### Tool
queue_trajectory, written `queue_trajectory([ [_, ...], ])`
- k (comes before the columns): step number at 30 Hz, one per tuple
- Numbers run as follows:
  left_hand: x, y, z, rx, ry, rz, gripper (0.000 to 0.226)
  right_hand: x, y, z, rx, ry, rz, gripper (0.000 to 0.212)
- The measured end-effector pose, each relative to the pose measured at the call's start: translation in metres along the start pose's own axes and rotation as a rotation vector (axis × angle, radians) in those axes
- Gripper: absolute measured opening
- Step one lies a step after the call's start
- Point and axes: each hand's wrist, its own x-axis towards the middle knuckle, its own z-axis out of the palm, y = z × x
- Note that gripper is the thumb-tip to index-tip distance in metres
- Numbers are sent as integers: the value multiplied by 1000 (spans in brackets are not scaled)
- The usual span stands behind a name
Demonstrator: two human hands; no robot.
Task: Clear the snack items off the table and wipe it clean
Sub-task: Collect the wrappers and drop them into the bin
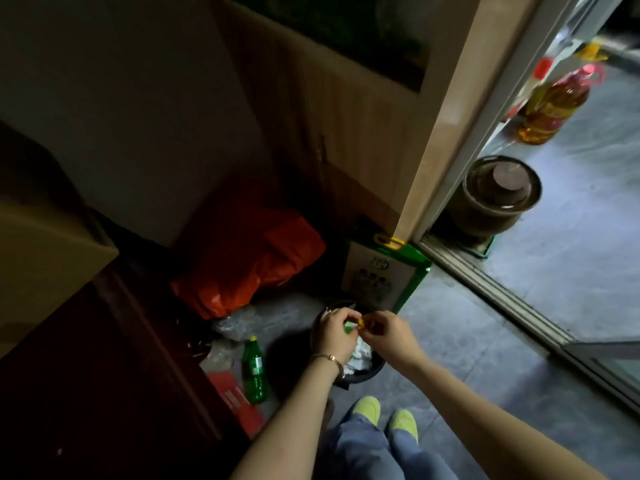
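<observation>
Above the dark round bin (376, 368), the left hand (334, 333) pinches a green scrap (347, 328) and the right hand (388, 336) a yellow piece (361, 322); grey tiled floor (467, 341) lies rightward.

Two hands (334, 336) (389, 336), one green scrap (347, 328), one orange scrap (362, 322), one bin (378, 366), one bottle (255, 372)

I see a glossy green plastic bottle (255, 374), a shiny red plastic bag (249, 268) and smooth, faintly sheened floor tiles (485, 358). The bracelet (329, 358) looks metal, the jar (495, 199) matt earthenware, the trousers (363, 448) denim; the snack wrapper (349, 328) pinched between left hand (334, 336) and right hand (388, 336) looks plastic.
</observation>
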Motion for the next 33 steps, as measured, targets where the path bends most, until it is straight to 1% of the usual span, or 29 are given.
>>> queue_trajectory([
  [2, 17, -20, 29, -32, -16, -50, 30, 18, 27, 16, -1, -13, 19, 22],
  [4, 33, -35, 55, -41, -64, -85, 28, 37, 55, 33, -13, -40, 33, 21],
  [8, 69, -81, 102, -41, -101, -124, 28, 74, 108, 72, -10, -67, 49, 23],
  [13, 100, -134, 142, -32, -120, -204, 33, 112, 152, 114, -1, -124, 79, 27],
  [16, 111, -154, 153, -39, -163, -271, 47, 127, 168, 133, -5, -191, 80, 40],
  [19, 115, -167, 155, 6, -209, -378, 76, 134, 177, 134, 43, -220, 132, 57],
  [21, 111, -165, 153, -88, -206, -446, 83, 133, 181, 126, 54, -214, 156, 58],
  [24, 101, -146, 143, -157, -173, -481, 79, 124, 176, 105, 44, -203, 180, 52],
  [28, 87, -102, 120, -190, -151, -461, 73, 104, 152, 68, 78, -154, 202, 48],
  [33, 61, -26, 78, -233, -125, -384, 72, 71, 95, 11, 78, -129, 139, 49],
])
